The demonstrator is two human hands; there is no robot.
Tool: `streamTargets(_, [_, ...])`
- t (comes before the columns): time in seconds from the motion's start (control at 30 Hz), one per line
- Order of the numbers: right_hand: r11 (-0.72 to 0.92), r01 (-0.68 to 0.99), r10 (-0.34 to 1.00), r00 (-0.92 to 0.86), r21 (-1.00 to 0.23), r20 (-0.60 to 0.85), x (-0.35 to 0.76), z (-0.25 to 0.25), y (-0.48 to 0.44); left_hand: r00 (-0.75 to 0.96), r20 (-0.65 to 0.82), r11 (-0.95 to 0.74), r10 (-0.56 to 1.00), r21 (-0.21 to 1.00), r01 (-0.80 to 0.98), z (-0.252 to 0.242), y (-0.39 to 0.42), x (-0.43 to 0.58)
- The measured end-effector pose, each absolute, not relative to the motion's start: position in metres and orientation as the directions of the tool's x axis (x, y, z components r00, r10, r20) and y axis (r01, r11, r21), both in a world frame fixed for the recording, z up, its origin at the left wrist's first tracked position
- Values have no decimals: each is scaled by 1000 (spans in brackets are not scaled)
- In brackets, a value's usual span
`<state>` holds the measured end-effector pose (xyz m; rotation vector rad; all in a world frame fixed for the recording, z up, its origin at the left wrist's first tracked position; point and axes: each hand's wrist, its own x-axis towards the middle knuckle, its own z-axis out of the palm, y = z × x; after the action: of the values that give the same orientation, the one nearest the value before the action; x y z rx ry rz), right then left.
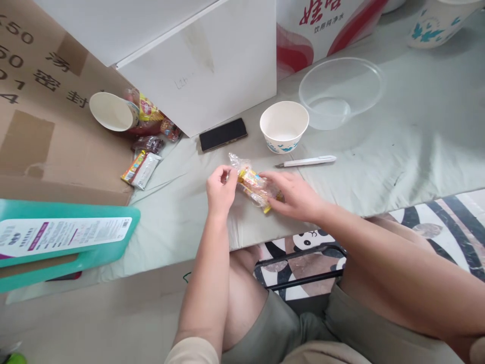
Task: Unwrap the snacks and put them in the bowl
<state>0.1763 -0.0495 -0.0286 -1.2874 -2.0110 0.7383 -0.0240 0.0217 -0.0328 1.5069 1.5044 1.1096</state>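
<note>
A clear plastic snack packet [253, 186] with yellow and red printing lies near the table's front edge. Its crumpled clear end points away from me, and I cannot make out exactly what is inside. At the packet's upper left, the fingers of my left hand [221, 191] are pinched on the plastic. My right hand [293, 196] grips the packet's right side, thumb below and fingers above. Just beyond my right hand lies a white pen-like cutter [308, 161]. Farther back stands a white paper bowl [284, 126] with blue leaf prints.
A black phone [223, 135] lies by a white box [212, 65]. At the back right are a clear plastic bowl [341, 93] and a paper bucket [439, 25]. Wrapped snacks [142, 169] and a tipped paper cup [111, 112] sit by the cardboard box [56, 136]. A teal jug [68, 242] is at left.
</note>
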Motion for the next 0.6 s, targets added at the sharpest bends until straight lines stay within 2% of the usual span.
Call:
streamTargets(0.13, [401,551,912,-313,-732,264,189,-21,-44,-193,18,24,981,976,215,-29,28,-35])
streamTargets(0.27, [269,596,958,-86,-757,273,218,-13,-43,-303,-50,92,952,988,124,-25,31,-55])
streamTargets(0.37, [97,631,980,76,-770,186,235,-12,-43,-308,-142,195,941,969,151,-25,29,-67])
streamTargets(0.47, [-38,644,973,197,-764,119,241,-15,-41,-264,-234,304,936,915,266,-30,27,-74])
streamTargets(0.53, [-85,641,945,295,-762,143,240,-14,-41,-296,-181,276,938,906,322,-32,27,-77])
streamTargets(0.6, [-56,650,904,355,-758,237,237,-12,-43,-320,11,117,947,918,379,-32,25,-79])
